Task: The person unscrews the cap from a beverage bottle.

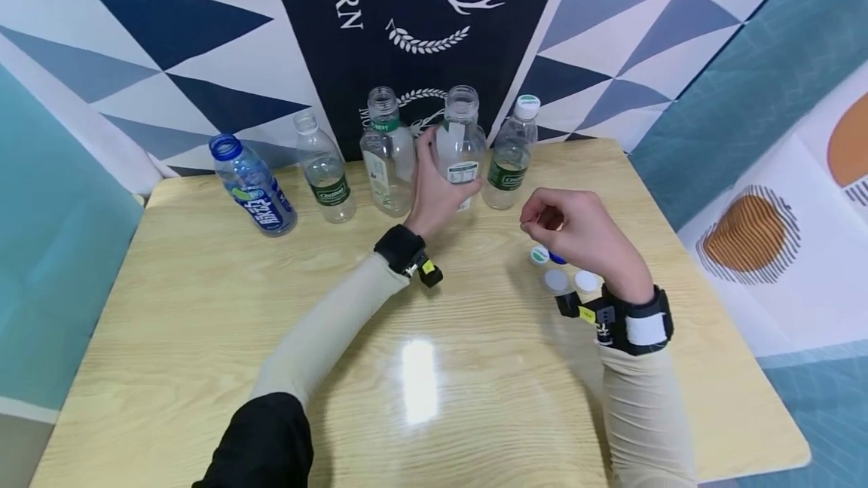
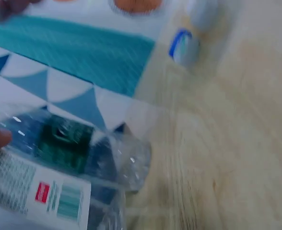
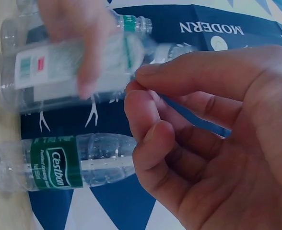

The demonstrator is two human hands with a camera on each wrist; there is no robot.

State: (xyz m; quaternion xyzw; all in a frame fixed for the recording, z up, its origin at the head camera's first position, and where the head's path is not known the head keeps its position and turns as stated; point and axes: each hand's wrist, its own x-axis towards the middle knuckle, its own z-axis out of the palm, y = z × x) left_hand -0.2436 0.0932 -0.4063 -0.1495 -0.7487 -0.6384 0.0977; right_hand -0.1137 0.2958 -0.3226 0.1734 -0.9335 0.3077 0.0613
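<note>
My left hand [image 1: 439,190] grips a clear bottle [image 1: 463,145] with no cap, thumb and fingers round its body, near the table's far edge. Its white label with a barcode shows in the left wrist view. Just right of it stands a clear bottle with a green label and white cap [image 1: 527,106]. Over the table to the right, my right hand [image 1: 576,228] has curled fingers, thumb tip meeting the index finger, nothing seen between them. Below it lie several caps, among them a white cap with green print [image 1: 539,254], a blue cap [image 1: 557,257] and a plain white cap [image 1: 587,282].
An uncapped clear bottle [image 1: 385,172] stands close left of my left hand. Farther left are a small uncapped bottle with a green label [image 1: 324,172] and a blue-tinted bottle [image 1: 252,185]. Patterned cloth [image 1: 224,28] hangs behind the wooden table [image 1: 203,322].
</note>
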